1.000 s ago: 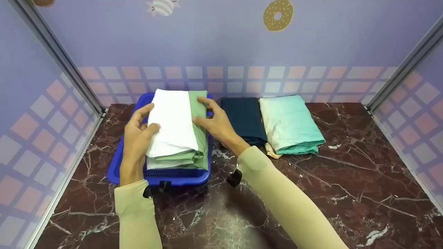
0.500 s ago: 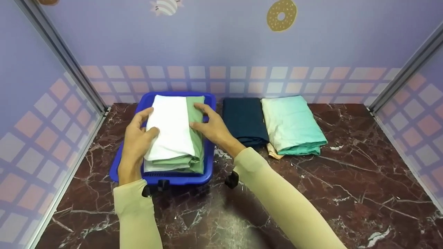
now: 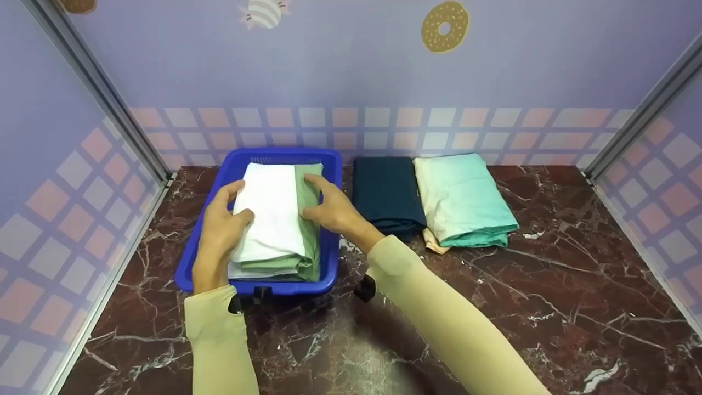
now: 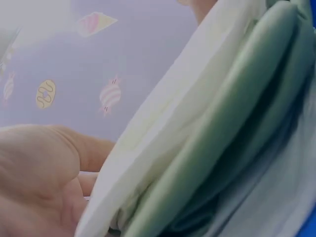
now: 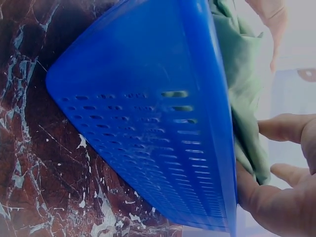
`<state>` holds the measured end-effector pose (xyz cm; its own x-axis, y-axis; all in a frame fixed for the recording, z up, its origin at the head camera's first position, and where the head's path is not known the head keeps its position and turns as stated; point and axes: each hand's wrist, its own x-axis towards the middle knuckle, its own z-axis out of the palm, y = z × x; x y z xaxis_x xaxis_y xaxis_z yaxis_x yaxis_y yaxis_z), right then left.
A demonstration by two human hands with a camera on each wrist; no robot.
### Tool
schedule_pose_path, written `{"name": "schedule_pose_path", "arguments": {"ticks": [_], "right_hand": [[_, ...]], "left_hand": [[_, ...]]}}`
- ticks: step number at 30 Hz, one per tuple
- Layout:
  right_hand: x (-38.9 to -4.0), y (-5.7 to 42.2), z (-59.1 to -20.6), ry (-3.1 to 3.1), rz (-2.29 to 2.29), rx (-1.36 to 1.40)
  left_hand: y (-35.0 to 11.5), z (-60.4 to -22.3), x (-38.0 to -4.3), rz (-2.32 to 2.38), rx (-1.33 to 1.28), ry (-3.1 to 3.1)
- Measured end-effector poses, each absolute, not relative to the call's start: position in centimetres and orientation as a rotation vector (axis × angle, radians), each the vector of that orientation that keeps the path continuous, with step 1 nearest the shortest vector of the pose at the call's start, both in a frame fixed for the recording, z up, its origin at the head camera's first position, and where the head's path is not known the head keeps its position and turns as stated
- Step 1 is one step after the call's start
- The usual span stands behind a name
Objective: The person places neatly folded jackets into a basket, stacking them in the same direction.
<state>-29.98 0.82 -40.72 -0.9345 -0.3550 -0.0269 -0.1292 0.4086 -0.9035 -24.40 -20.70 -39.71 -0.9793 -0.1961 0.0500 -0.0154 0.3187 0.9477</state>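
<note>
A folded white and green cloth [image 3: 271, 214] lies inside the blue plastic basket [image 3: 307, 286], several layers thick at its near end. At its left edge my left hand [image 3: 222, 227] grips it, thumb on the white top and fingers along the side. My right hand [image 3: 337, 211] holds the green right edge between thumb and fingers. The left wrist view gives a close look at the white and green folds [image 4: 212, 123] beside the left palm [image 4: 39, 177]. In the right wrist view, right fingers [image 5: 281, 127] touch green fabric [image 5: 242, 64] above the basket's slotted wall [image 5: 143, 98].
Right of the basket lies a folded navy cloth [image 3: 386, 189]. Against it sits a folded cream-to-turquoise cloth [image 3: 466, 195], with a peach-coloured corner [image 3: 435, 241] sticking out below. Patterned panels [image 3: 351, 66] enclose the dark red marbled table [image 3: 548, 285] at the back and both sides.
Both hands have brought the folded white and green cloth down and slightly nearer, so the basket's far rim and wall now show behind it. The other two folded cloths have stayed put.
</note>
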Motion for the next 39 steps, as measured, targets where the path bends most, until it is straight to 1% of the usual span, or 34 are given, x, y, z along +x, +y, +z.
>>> {"name": "schedule_pose_path", "arguments": {"ticks": [14, 25, 39], "right_hand": [[-29.4, 0.3, -40.7, 2.404, -1.447, -0.331], [-28.5, -0.2, -40.3, 2.5, -1.311, -0.316], [-28.7, 2.9, -39.6, 2.41, -1.673, -0.388]], "left_hand": [[-20.3, -40.1, -24.6, -1.679, 0.187, -2.639], [-20.7, -40.1, -24.4, -1.672, 0.236, -2.621], [-19.0, -39.4, -24.5, -1.75, 0.144, -2.454]]}}
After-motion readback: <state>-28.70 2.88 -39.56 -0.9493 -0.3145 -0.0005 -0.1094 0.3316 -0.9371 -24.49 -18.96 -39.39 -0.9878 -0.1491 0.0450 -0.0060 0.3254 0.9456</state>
